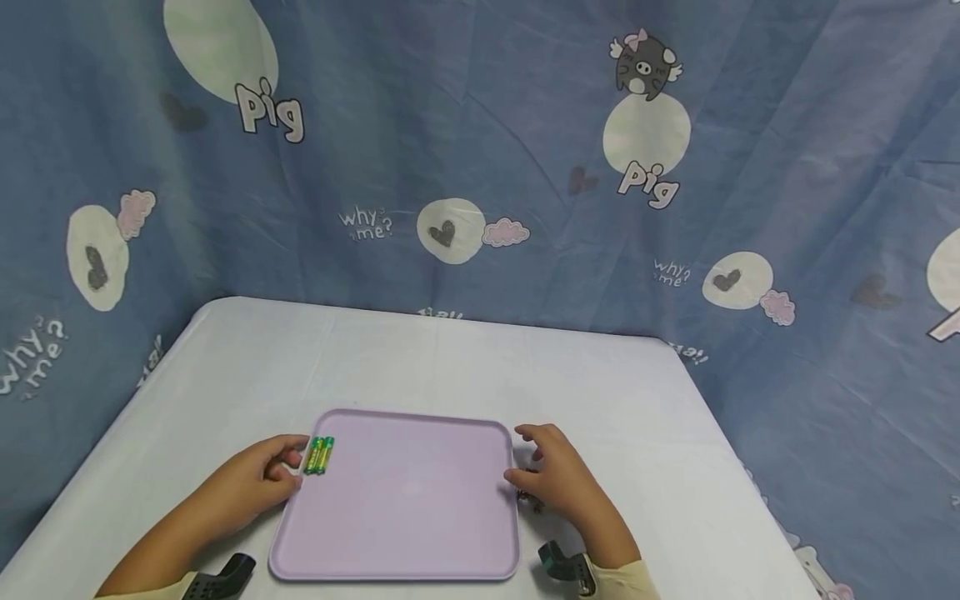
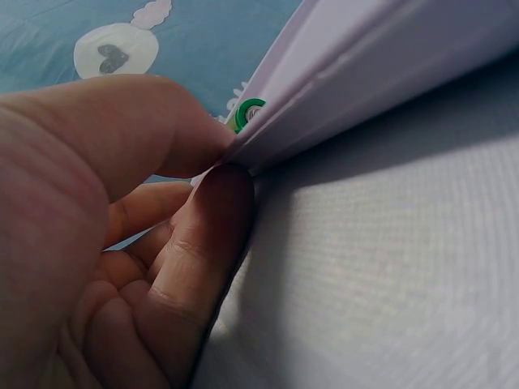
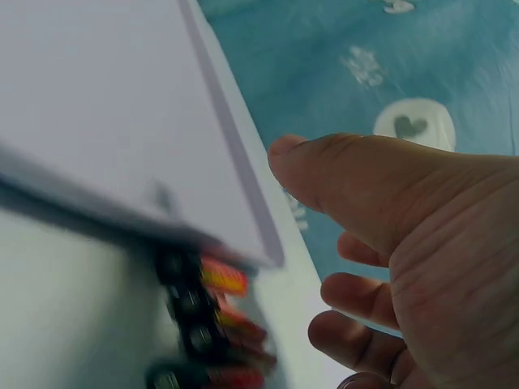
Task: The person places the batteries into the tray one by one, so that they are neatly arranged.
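A pale purple rectangular tray [image 1: 412, 508] lies in front of me on the white table. My left hand [image 1: 251, 479] pinches its left rim between thumb and fingers. In the left wrist view, the tray's outer wall stands over the cloth, and the green end of a battery [image 2: 249, 113] peeks over the rim. Green-and-yellow batteries [image 1: 319, 456] lie side by side on the tray's upper left. My right hand [image 1: 562, 479] is beside the right rim, fingers spread and slightly bent, holding nothing. Several black-and-red batteries [image 3: 223, 279], blurred, lie by that rim, partly hidden by this hand in the head view.
White cloth covers the table [image 1: 420, 358], which reaches back behind the tray. A blue printed curtain [image 1: 480, 150] hangs along the back and sides. Dark straps with camera mounts [image 1: 225, 579] sit on both wrists over yellowish sleeves.
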A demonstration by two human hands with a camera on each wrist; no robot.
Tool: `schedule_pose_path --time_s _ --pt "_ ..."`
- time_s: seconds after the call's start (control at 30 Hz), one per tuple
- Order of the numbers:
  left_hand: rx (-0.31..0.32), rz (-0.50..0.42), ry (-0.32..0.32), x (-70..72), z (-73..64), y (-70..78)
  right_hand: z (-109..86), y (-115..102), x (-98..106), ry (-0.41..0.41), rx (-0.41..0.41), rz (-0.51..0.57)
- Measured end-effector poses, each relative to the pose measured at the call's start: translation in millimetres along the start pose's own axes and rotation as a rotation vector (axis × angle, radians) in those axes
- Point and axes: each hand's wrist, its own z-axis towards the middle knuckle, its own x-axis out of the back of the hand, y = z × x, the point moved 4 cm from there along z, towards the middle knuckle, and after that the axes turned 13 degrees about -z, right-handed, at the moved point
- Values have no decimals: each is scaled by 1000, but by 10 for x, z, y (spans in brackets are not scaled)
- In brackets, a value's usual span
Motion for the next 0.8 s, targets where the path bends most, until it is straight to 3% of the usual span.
schedule_pose_path --time_s 0.4,0.8 --pt "-15 6 6 -8 -12 38 -199 404 187 10 -150 4" --pt "-5 14 20 -10 -1 35 -412 689 157 -34 -200 -10"
